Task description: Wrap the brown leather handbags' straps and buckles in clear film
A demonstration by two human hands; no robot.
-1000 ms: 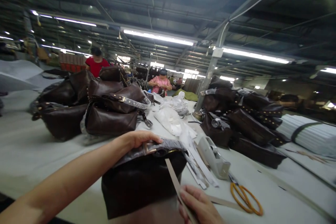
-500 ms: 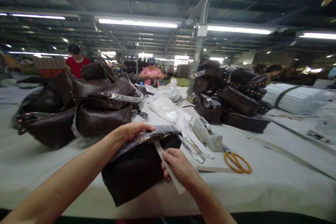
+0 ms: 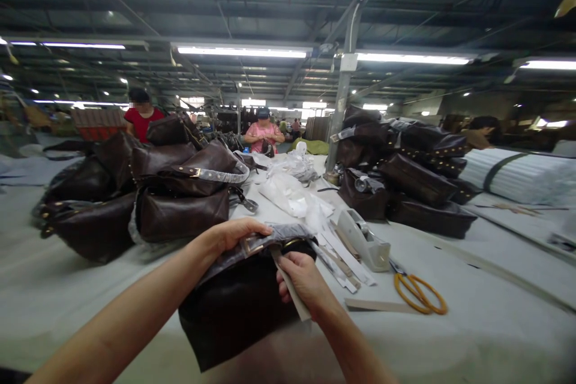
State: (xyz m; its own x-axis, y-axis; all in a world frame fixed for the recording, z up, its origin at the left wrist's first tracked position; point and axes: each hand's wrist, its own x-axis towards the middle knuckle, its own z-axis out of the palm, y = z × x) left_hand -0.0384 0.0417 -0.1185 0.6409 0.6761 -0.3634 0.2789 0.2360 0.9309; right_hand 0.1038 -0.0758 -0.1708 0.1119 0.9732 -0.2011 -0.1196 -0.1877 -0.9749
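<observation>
A dark brown leather bag (image 3: 234, 306) hangs tilted at the table's near edge. Its strap (image 3: 288, 231) is wrapped in clear plastic and has a metal buckle. My left hand (image 3: 238, 234) grips this wrapped strap beside the buckle, thumb on top, with the other fingers hidden. In my right hand (image 3: 297, 276) a flat beige-grey strip (image 3: 297, 300) is pinched between thumb and curled fingers. The strip's upper end reaches the strap near the buckle and its lower end hangs free over the bag.
Brown bags (image 3: 182, 213) are piled at left, more bags (image 3: 418, 186) at right. A tape dispenser (image 3: 364, 240), loose strips (image 3: 339, 264) and yellow-handled scissors (image 3: 420, 294) lie right of my hands. White plastic (image 3: 288, 186) is heaped ahead. Co-workers (image 3: 262, 132) are farther back.
My right hand has slid up the strip, closer to the strap. My left hand keeps its hold on the strap. The whole view has shifted slightly.
</observation>
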